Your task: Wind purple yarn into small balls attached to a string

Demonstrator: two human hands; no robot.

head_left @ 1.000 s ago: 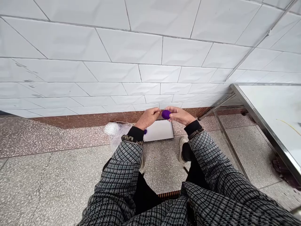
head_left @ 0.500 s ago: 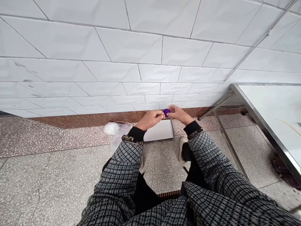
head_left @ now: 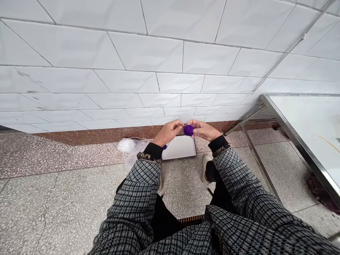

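White-tiled wall (head_left: 146,51), plain white tray (head_left: 181,148), purple ball (head_left: 188,130) in right hand (head_left: 204,130)

1. Right hand (head_left: 205,131) holds a purple yarn ball (head_left: 188,130) between thumb and fingers.
2. Left hand (head_left: 168,132): thumb and fingertips drawn together just beside the ball; grip unclear.
3. White-lined box (head_left: 181,148) lies on floor (head_left: 85,198) below the hands; white yarn (head_left: 125,145) to its left.
4. Yellow strand (head_left: 328,141) on desk (head_left: 300,113), at right.

Yarn ball (head_left: 188,130) purple; box (head_left: 179,148) white, dark-edged; sleeves (head_left: 143,182) black-and-grey checked; wall tiles (head_left: 146,51) white.
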